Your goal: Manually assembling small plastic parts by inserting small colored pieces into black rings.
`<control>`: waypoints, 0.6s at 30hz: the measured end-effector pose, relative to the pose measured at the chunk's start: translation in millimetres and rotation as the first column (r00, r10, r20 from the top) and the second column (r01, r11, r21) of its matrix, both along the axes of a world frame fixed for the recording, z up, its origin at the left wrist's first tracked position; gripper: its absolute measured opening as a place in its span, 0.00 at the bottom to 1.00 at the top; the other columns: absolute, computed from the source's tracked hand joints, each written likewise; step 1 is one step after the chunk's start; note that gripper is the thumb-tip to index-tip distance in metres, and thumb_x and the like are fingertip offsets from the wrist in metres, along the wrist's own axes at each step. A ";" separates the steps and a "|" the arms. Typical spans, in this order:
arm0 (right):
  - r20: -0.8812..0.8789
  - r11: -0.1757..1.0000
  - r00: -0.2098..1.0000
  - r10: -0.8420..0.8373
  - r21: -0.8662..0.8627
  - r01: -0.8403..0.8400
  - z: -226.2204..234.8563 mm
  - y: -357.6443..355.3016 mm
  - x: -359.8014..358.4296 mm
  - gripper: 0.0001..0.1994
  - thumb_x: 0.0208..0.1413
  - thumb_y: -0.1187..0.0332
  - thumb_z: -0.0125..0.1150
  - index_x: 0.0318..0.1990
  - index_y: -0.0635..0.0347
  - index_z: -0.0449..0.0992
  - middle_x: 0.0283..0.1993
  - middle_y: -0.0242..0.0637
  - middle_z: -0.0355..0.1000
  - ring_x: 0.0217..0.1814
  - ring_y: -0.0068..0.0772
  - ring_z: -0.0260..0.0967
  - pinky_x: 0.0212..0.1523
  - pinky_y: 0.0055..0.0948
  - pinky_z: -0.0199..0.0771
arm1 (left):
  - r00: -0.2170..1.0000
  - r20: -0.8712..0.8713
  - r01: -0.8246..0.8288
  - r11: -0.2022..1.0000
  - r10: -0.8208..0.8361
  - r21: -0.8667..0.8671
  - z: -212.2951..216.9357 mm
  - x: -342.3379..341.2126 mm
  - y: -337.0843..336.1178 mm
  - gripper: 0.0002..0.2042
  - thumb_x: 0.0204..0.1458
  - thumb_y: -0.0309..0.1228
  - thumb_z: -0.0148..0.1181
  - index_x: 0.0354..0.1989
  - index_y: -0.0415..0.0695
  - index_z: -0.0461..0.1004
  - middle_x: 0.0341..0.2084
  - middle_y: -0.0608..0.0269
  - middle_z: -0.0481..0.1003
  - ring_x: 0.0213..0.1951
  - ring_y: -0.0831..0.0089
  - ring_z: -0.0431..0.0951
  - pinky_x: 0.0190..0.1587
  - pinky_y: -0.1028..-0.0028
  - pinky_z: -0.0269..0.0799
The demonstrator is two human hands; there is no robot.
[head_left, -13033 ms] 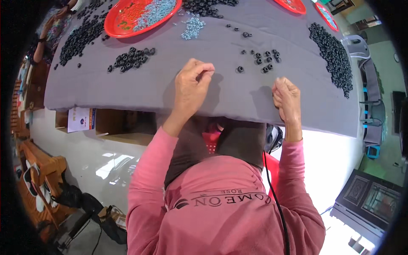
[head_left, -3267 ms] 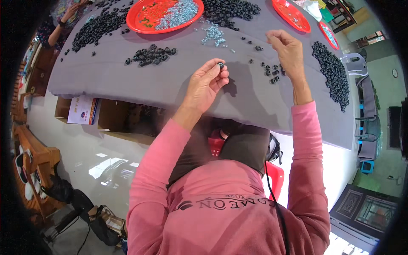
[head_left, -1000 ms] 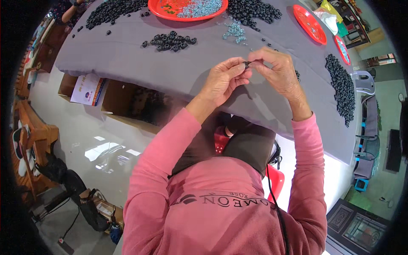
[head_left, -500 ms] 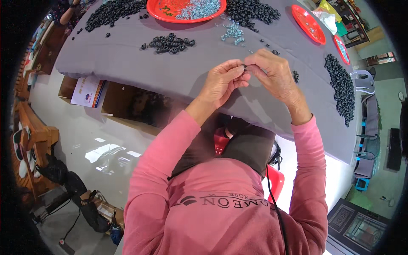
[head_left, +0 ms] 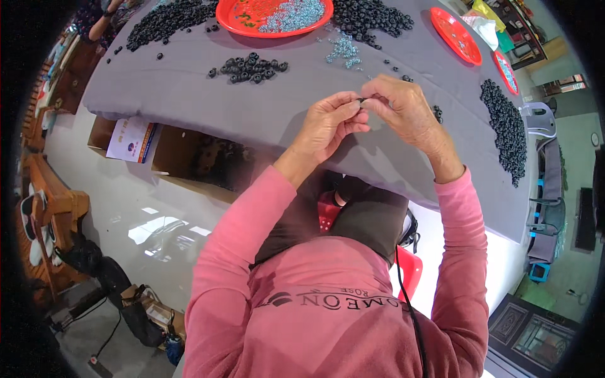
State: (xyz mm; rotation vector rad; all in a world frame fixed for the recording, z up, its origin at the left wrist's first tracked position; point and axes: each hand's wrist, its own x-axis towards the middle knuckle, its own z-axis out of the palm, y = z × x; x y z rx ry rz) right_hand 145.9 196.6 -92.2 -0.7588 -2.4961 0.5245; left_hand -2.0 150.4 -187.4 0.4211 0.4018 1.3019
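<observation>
My left hand (head_left: 329, 126) pinches a small dark piece (head_left: 361, 100), which looks like one of the black beads, between thumb and forefinger. Against it, the fingertips of my right hand (head_left: 406, 113) are pressed together, and whatever they grip is too small to make out. Both hands are raised over the near edge of the grey-covered table (head_left: 189, 94). Beyond them lie a small cluster of black beads (head_left: 249, 67) and a scatter of pale blue clear beads (head_left: 343, 50). A few more black beads (head_left: 437, 113) sit beside my right wrist.
A red tray (head_left: 252, 31) of pale blue beads stands at the back, between large black bead heaps (head_left: 165, 24) (head_left: 372, 19). Another black heap (head_left: 506, 132) and two red trays (head_left: 455, 38) (head_left: 505, 70) are at right. An open cardboard box (head_left: 201, 160) sits below the table. Another person's arm (head_left: 101, 25) shows far left.
My right hand's fingers have shifted slightly left and curled closer to my left fingertips. My left hand stays nearly in place, with the small dark piece still between its fingertips.
</observation>
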 end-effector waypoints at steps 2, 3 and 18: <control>0.003 1.000 1.000 -0.003 0.000 0.003 -0.5 0.6 -0.7 0.06 0.48 0.75 0.58 0.34 0.65 0.71 0.27 0.39 0.68 0.27 0.36 0.66 0.29 0.29 0.67 | 1.000 0.002 -0.001 1.000 0.001 0.002 -1.0 -0.5 0.1 0.06 0.54 0.22 0.52 0.39 0.38 0.71 0.30 0.62 0.75 0.30 0.74 0.78 0.35 0.72 0.79; 0.008 1.000 1.000 -0.005 0.002 0.005 -0.8 1.1 -0.6 0.06 0.48 0.74 0.58 0.33 0.65 0.71 0.27 0.39 0.68 0.27 0.36 0.66 0.29 0.29 0.67 | 1.000 0.006 -0.002 1.000 0.002 0.005 -1.3 -0.5 0.4 0.06 0.54 0.22 0.52 0.39 0.38 0.71 0.30 0.61 0.75 0.31 0.74 0.78 0.35 0.72 0.79; -0.006 0.996 0.999 -0.045 0.071 0.046 -6.1 -3.4 -6.0 0.05 0.48 0.74 0.58 0.30 0.66 0.70 0.26 0.41 0.66 0.27 0.41 0.65 0.28 0.32 0.66 | 1.000 0.004 -0.005 0.999 0.004 0.033 -1.2 0.1 0.6 0.06 0.54 0.22 0.52 0.39 0.38 0.71 0.29 0.63 0.74 0.31 0.76 0.77 0.35 0.74 0.79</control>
